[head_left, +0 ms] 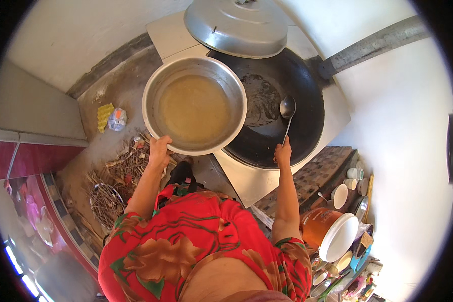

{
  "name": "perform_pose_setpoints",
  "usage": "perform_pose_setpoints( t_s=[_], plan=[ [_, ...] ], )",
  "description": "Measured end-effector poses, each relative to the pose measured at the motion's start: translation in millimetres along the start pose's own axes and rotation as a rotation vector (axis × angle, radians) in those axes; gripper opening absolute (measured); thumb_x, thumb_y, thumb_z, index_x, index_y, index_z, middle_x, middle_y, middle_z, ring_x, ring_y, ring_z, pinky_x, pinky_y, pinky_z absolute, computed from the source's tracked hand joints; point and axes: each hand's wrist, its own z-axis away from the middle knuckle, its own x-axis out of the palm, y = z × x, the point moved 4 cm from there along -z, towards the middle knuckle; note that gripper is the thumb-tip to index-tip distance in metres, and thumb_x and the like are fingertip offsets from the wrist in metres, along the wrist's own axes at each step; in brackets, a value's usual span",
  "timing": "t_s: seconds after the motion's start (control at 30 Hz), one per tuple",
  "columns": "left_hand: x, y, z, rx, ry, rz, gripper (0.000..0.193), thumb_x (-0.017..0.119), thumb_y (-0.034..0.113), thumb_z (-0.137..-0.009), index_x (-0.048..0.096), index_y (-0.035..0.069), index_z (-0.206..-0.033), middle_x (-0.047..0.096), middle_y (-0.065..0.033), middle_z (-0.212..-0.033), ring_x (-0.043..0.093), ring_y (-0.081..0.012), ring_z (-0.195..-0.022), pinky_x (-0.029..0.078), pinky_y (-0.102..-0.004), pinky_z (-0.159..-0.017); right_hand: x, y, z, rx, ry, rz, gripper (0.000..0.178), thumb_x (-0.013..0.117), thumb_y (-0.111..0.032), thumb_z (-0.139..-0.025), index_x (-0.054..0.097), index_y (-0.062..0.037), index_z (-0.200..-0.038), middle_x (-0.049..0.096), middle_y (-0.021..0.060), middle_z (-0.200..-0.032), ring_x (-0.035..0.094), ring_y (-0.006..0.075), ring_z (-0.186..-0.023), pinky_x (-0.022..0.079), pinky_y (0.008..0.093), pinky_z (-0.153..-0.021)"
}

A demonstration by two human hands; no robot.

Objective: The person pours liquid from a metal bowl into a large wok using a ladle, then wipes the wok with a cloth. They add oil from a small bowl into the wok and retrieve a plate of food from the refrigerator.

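My left hand [159, 151] grips the near rim of a wide metal basin [153, 103], which holds a cloudy yellowish-brown liquid [194, 108]. The basin is over the left side of a big black wok [307, 121] set into the stove top. Some liquid [259, 100] glistens at the wok's bottom. In my right hand [283, 153] is the handle of a metal ladle [287, 107]. Its bowl is inside the wok, right of the liquid. A large domed metal lid [236, 27] rests at the wok's far edge.
A pile of dry sticks [105, 196] lies on the floor at left, with a yellow egg tray [104, 117] and a plastic bag [117, 120] beyond. Bowls [339, 196], an orange bucket [319, 226] and other kitchenware crowd the right side. A grey pipe [377, 48] runs along the wall.
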Motion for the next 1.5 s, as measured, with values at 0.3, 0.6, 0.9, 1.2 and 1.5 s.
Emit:
perform_pose_setpoints(
  t_s=[0.3,0.6,0.9,1.2,1.5],
  plan=[
    [-6,-5,-6,0.025,-0.006,-0.024,0.015,0.054,0.002,-0.068,0.056,-0.003,-0.081,0.056,-0.0053,-0.07,0.055,-0.016,-0.055,0.044,-0.0295,-0.041,58,10,13,0.437,-0.333,-0.856,0.064,0.043,-0.003,-0.088,0.015,-0.019,-0.143,0.049,0.0055,-0.065,0.041,0.0117,-0.047,0.035,0.0253,-0.039],
    [1,0,-1,0.037,-0.006,-0.023,0.007,0.054,0.002,-0.068,0.054,-0.003,-0.074,0.055,-0.005,-0.065,0.055,-0.0166,-0.051,0.045,-0.0283,-0.04,45,-18,36,0.536,-0.69,-1.501,0.04,0.04,-0.003,-0.091,0.035,-0.0143,-0.129,0.049,0.0117,-0.073,0.036,0.0085,-0.046,0.031,0.0218,-0.037],
    [1,-3,-1,0.0,0.004,0.032,0.013,0.055,0.003,-0.069,0.054,-0.004,-0.079,0.056,-0.0066,-0.071,0.057,-0.0171,-0.057,0.047,-0.03,-0.044,-21,-126,97,0.32,-0.711,-1.354,0.043,0.038,-0.003,-0.092,0.034,-0.012,-0.134,0.043,0.0083,-0.074,0.033,0.0066,-0.046,0.027,0.0195,-0.035],
    [-4,-9,-8,-0.006,-0.018,0.0,0.024,0.054,0.006,-0.069,0.054,-0.004,-0.091,0.057,-0.0084,-0.079,0.058,-0.0192,-0.066,0.052,-0.0336,-0.05,-17,-169,141,0.026,-0.667,-0.904,0.062,0.049,-0.001,-0.085,0.024,-0.0111,-0.141,0.049,0.0037,-0.064,0.039,0.0069,-0.041,0.035,0.0207,-0.034],
    [-9,-16,-12,0.02,0.063,0.002,0.026,0.056,0.006,-0.069,0.053,-0.008,-0.091,0.058,-0.0105,-0.079,0.059,-0.0217,-0.063,0.052,-0.0335,-0.049,9,-131,129,-0.471,-0.35,-0.193,0.059,0.046,0.0,-0.085,0.028,-0.0119,-0.14,0.054,0.007,-0.083,0.046,0.013,-0.055,0.04,0.024,-0.05]
  ],
)
